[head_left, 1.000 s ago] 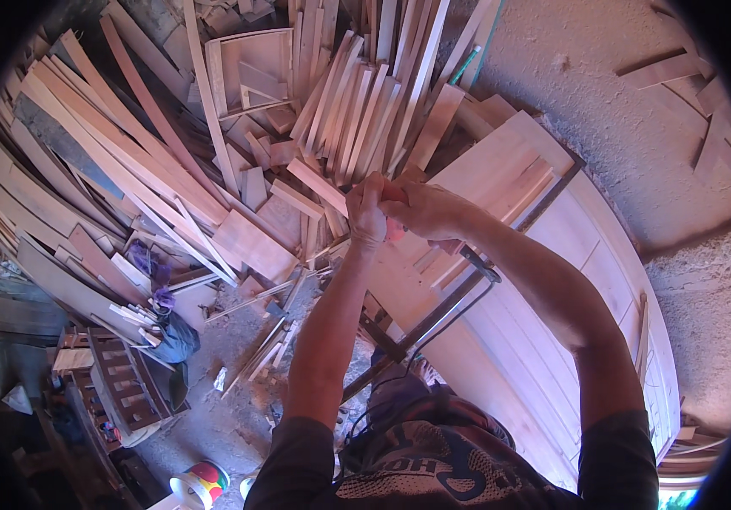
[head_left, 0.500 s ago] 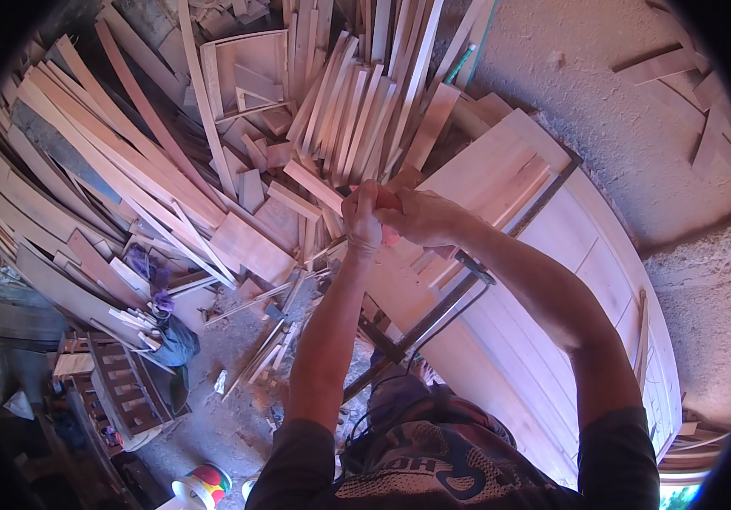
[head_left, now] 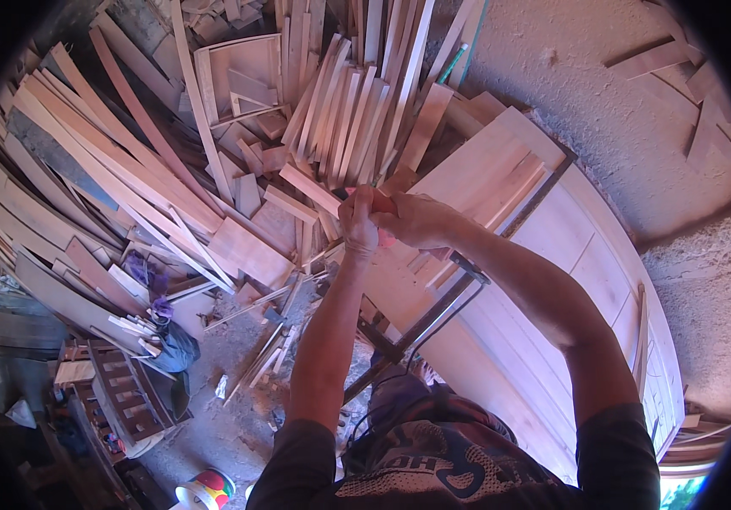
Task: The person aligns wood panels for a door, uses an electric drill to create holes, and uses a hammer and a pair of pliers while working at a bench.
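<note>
Both my arms stretch forward over a big pale wooden panel (head_left: 552,280). My left hand (head_left: 358,225) is closed around a red-orange tool (head_left: 384,204) at the panel's far left edge. Close against it, my right hand (head_left: 416,221) is wrapped around the same tool from the right. Fingers hide most of the tool, so its exact kind cannot be made out. Across the panel runs a dark metal bar clamp (head_left: 429,321), below my hands. A dark cable (head_left: 446,321) curves beside the bar. Loose wooden strips (head_left: 514,204) lie on the panel beyond my right hand.
Stacks of long boards (head_left: 110,153) fill the far left. Upright wooden slats (head_left: 348,119) and offcuts crowd the area beyond my hands. A slatted wooden piece (head_left: 131,395) and a colourful bucket (head_left: 210,489) stand at the lower left. More boards (head_left: 650,61) lie at the far right.
The view has shifted slightly. Both hands keep their grip on the red-orange tool, with hardly any visible movement over the panel.
</note>
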Motion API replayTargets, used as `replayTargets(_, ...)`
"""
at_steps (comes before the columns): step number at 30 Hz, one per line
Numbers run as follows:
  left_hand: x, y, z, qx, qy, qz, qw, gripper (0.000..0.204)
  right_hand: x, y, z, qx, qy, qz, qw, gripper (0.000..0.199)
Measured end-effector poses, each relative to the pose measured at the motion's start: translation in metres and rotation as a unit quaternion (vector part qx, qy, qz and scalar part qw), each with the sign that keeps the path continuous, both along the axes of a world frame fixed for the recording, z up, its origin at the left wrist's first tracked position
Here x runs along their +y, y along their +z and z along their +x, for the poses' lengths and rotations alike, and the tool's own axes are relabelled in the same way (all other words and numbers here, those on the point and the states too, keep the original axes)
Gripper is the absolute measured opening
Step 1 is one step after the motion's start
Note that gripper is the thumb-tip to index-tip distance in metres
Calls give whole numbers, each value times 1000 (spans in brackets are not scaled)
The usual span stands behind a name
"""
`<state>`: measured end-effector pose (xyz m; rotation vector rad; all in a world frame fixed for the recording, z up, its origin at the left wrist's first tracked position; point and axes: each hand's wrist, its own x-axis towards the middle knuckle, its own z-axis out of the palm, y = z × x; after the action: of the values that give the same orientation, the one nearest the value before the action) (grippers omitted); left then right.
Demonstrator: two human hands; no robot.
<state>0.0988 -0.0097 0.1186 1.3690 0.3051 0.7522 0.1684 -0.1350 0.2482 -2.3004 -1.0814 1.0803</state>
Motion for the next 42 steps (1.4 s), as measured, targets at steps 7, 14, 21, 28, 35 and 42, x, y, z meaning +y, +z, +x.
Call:
replayTargets(7, -7, 5, 2, -6, 1, -19, 1000, 51, -3, -17, 5, -12, -16, 1, 1000, 55)
replayTargets(14, -3, -2, -1, -17, 4, 4, 1000, 51, -4, 8, -6, 20, -24, -23, 999, 55)
replayTargets(21, -6, -5, 0, -17, 43, 54, 997, 51, -3, 1, -3, 19, -16, -15, 1000, 55)
replayTargets(28, -8, 4, -2, -3, 27, 58, 998, 52, -5, -9, -2, 5, -22, -3, 1000, 57)
replayTargets(35, -9, 1, -2, -8, 97, 150, 984, 50, -4, -8, -3, 13, -19, -3, 1000, 57)
replayTargets(42, -2, -12, -1, 0, -9, 16, 1000, 51, -4, -40, 4, -28, -21, 47, 998, 60)
